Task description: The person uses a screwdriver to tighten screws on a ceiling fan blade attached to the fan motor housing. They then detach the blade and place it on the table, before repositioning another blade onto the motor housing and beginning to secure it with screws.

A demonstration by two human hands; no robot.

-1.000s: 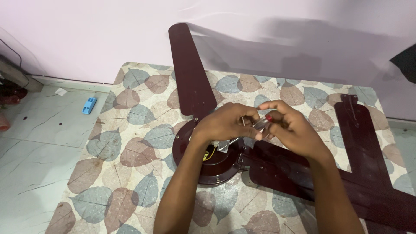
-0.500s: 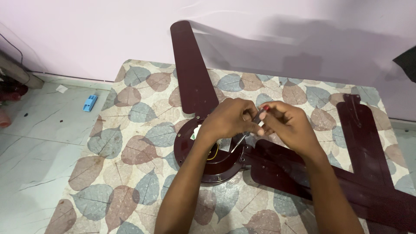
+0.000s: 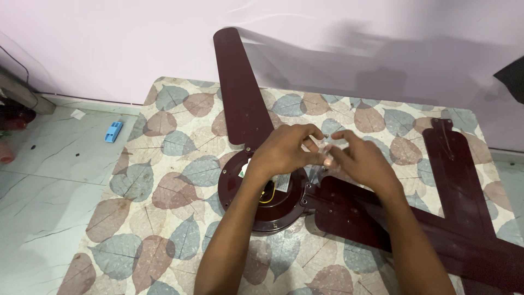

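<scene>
Leaf-patterned table (image 3: 164, 180), pink wall | your left hand (image 3: 284, 150) and right hand (image 3: 357, 161) pinch a small clear packet (image 3: 326, 153), lifted slightly farther above the maroon fan motor (image 3: 267, 191) than a second ago | detached blade (image 3: 456, 175) lies right.

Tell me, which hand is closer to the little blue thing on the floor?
Left. The left hand is over the fan's round motor hub, on the side toward the blue thing. The right hand is farther away, over a blade.
</scene>
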